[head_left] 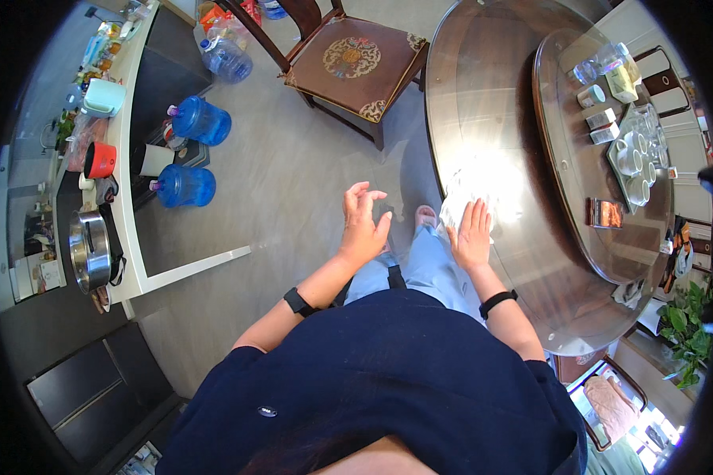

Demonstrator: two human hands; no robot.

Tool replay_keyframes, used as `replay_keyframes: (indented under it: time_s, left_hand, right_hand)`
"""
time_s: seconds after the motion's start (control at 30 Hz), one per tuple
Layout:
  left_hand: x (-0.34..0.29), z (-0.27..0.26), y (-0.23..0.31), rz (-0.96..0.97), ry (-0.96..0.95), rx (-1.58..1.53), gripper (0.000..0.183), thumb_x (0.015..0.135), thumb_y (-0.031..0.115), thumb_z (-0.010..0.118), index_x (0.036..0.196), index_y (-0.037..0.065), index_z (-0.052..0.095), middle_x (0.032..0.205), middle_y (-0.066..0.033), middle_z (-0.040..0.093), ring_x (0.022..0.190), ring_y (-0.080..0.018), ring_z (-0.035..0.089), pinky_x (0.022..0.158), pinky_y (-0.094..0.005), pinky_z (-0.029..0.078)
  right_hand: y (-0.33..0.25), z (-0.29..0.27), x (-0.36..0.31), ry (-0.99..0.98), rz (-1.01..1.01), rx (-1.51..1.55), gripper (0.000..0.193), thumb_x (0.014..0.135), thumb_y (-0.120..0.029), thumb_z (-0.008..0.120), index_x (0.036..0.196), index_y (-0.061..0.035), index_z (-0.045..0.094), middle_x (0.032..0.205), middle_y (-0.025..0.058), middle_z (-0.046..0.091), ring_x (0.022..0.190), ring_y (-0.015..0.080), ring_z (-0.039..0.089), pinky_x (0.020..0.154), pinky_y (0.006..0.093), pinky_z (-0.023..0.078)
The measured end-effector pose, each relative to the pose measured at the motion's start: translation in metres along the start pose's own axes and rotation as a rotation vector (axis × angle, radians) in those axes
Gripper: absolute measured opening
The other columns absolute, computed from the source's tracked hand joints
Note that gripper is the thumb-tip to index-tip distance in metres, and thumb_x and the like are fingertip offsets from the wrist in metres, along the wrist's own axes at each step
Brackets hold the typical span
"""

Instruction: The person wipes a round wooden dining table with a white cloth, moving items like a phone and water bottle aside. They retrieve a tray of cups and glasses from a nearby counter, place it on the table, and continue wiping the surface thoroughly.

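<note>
My right hand (471,237) lies flat, fingers stretched out and close together, on a crumpled white cloth or tissue (453,207). The cloth rests at the near left edge of the round, glass-topped wooden table (523,269). Strong glare hides part of its outline. Over the floor, left of the table, my left hand (362,226) hangs in the air with its fingers loosely bent and apart. It holds nothing.
A raised turntable (558,174) carries a tray of glass cups (635,162), small boxes and bottles. Beyond my left hand stands a wooden chair (355,63). Blue water jugs (202,120) sit by a white-edged counter (139,237) bearing a steel pot (91,249).
</note>
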State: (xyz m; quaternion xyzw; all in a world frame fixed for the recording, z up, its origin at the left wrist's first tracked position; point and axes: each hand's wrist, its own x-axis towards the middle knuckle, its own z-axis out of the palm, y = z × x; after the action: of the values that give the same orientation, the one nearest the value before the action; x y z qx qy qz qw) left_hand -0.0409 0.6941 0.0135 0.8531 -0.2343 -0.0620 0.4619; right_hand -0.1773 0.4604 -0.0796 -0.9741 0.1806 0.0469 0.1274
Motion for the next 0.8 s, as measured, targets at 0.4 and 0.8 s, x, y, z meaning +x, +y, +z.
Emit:
replay_keyframes:
  time_s: [0.4, 0.8]
  left_hand:
    - [0.090, 0.020, -0.019, -0.058, -0.145, 0.022, 0.040, 0.081, 0.006, 0.068, 0.118, 0.007, 0.053, 0.136, -0.0213, 0.034, 0.125, -0.0409, 0.040, 0.107, -0.0480, 0.035]
    - [0.234, 0.092, -0.016, 0.166, -0.331, 0.114, 0.039, 0.080, 0.002, 0.068, 0.117, 0.006, 0.055, 0.131, -0.0221, 0.038, 0.124, -0.0389, 0.041, 0.107, -0.0438, 0.034]
  right_hand:
    - [0.000, -0.013, 0.127, 0.166, 0.223, 0.024, 0.090, 0.092, -0.052, 0.052, 0.147, 0.0140, 0.023, 0.154, 0.0381, 0.013, 0.147, 0.0492, 0.004, 0.119, 0.0560, 0.004]
    - [0.063, -0.032, 0.311, 0.332, 0.404, 0.033, 0.075, 0.096, -0.039, 0.047, 0.149, 0.0090, 0.025, 0.155, 0.0335, 0.019, 0.147, 0.0458, 0.013, 0.120, 0.0537, 0.010]
